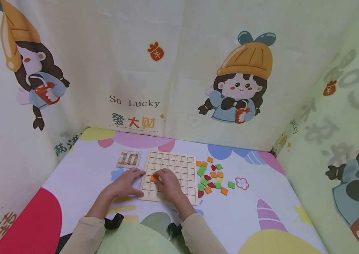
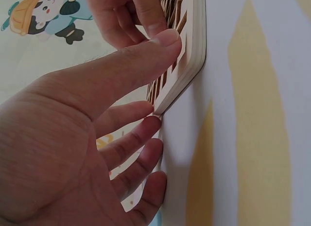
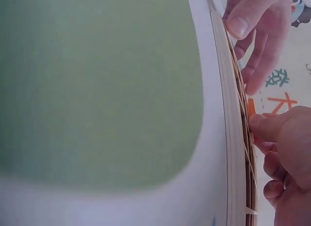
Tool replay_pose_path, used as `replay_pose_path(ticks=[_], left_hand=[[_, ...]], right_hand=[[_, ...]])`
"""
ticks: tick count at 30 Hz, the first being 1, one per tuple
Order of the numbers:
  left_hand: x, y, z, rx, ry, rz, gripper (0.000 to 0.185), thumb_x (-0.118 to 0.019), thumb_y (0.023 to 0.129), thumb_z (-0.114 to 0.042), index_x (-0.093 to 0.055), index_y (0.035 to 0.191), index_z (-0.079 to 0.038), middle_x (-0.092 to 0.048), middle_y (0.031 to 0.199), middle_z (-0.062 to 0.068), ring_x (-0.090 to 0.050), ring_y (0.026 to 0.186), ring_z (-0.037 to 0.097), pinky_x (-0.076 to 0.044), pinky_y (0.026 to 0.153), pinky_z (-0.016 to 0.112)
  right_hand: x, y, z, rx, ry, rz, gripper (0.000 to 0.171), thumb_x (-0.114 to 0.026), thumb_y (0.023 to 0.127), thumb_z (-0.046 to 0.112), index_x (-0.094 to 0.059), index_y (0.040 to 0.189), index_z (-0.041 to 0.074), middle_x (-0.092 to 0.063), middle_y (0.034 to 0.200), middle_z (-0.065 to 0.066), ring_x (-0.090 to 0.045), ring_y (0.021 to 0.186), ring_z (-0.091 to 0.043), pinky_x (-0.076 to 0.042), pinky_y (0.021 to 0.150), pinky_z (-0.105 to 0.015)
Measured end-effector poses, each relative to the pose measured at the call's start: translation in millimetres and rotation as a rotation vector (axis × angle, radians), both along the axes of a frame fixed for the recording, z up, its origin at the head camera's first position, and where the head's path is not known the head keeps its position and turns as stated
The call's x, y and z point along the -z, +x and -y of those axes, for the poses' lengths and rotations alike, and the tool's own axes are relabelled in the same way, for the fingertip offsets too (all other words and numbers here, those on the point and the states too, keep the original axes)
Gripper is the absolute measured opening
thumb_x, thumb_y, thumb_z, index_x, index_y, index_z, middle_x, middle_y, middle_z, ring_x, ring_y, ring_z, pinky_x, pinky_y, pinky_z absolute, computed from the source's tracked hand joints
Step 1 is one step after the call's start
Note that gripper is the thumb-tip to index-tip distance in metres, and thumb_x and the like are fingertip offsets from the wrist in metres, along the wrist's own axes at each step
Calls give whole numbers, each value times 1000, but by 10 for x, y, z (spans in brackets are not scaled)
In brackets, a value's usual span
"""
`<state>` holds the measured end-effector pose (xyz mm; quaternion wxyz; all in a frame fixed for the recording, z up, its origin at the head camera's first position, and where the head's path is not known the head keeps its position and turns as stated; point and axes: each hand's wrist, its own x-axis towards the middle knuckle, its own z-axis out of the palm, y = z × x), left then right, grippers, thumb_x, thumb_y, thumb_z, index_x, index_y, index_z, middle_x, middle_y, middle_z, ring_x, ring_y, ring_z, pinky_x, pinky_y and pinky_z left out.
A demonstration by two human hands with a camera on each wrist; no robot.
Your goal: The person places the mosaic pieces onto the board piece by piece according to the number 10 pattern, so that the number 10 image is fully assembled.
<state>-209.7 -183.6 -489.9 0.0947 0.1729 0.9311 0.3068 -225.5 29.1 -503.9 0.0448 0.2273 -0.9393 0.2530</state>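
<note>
— What do your right fingers hold?

— With my right hand (image 1: 168,183), I pinch one small flat orange square tile (image 1: 153,179) between thumb and fingers.

— And where is this tile?

— It is at the left part of the square pale wooden board (image 1: 184,173), whose surface is divided by thin strips into many small square cells. Whether the tile lies fully inside one cell, I cannot tell, because my fingers cover a part of it.

— What does the left hand do?

— My left hand (image 1: 125,185) rests at the left side of the board. Its fingers are loosely spread and relaxed; the thumb touches the rim close to the near left corner. It does not hold any tile.

— What is around the board?

— Just beside it, at the far left, lies a printed paper card (image 1: 129,159) with a grid of coloured squares. To the right are scattered green square tiles (image 1: 231,185), more orange ones, and red pieces (image 1: 200,194) with a rounded edge. Everything is on the counter (image 1: 223,211), which has a white cover with colourful printed shapes.
</note>
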Motion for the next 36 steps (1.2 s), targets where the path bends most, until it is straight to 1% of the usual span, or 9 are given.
replay_pose_path(ticks=[6,10,14,18,24,28,32,34,36], left_hand=[[-4,7,-4,-6,-4,5,81,-85,70,-39,-51,138,-11,-46,141,16,-44,127,39,-39,102,58],[-4,7,-5,-7,-4,10,80,-84,71,-39,-51,138,-12,-46,140,15,-45,126,38,-40,102,58],[-19,10,0,-5,1,12,80,-84,71,-38,-51,138,-11,-46,140,16,-44,127,39,-39,102,58],[-26,13,5,-8,6,12,79,-84,72,-38,-51,139,-11,-45,140,16,-44,127,40,-39,102,59],[-20,14,1,-8,6,15,79,-84,72,-37,-51,139,-11,-45,140,16,-44,126,39,-40,102,58],[-28,14,-4,-12,9,26,79,-83,72,-37,-50,139,-11,-44,142,17,-42,128,40,-39,102,59],[-29,11,-4,-13,13,34,79,-83,73,-38,-50,140,-12,-43,144,17,-41,130,41,-38,103,60],[-26,9,-2,-11,13,31,79,-83,73,-38,-50,140,-12,-44,143,16,-42,129,40,-38,103,60],[-21,6,4,-5,14,21,79,-83,73,-38,-50,140,-11,-45,142,16,-42,128,40,-39,102,59]], right_hand=[[2,20,-21,-35,28,-38,26,-67,91,16,-67,117,18,-66,116,1,-60,110,-17,-49,98,-33],[-1,29,-22,-12,3,1,29,-66,92,16,-65,120,18,-66,118,1,-60,111,-17,-49,98,-33],[-39,54,-20,13,-52,52,30,-65,92,16,-65,122,18,-64,121,0,-59,113,-17,-49,98,-35],[-68,69,-19,9,-69,48,29,-65,92,15,-65,121,18,-64,120,0,-59,113,-16,-49,97,-34],[-58,69,-12,23,-81,23,25,-66,92,15,-66,116,18,-65,118,2,-59,107,-15,-51,92,-31],[-64,80,4,25,-102,56,26,-67,91,18,-67,117,19,-65,118,3,-58,108,-15,-50,93,-32],[-87,107,32,-3,-110,116,26,-69,89,21,-69,115,19,-67,115,5,-57,112,-15,-48,98,-35],[-90,119,44,-31,-96,121,22,-70,89,22,-71,111,19,-69,111,7,-57,109,-13,-48,97,-32],[-82,126,54,-65,-75,100,18,-71,88,22,-73,105,19,-69,106,8,-58,104,-12,-48,94,-30]])
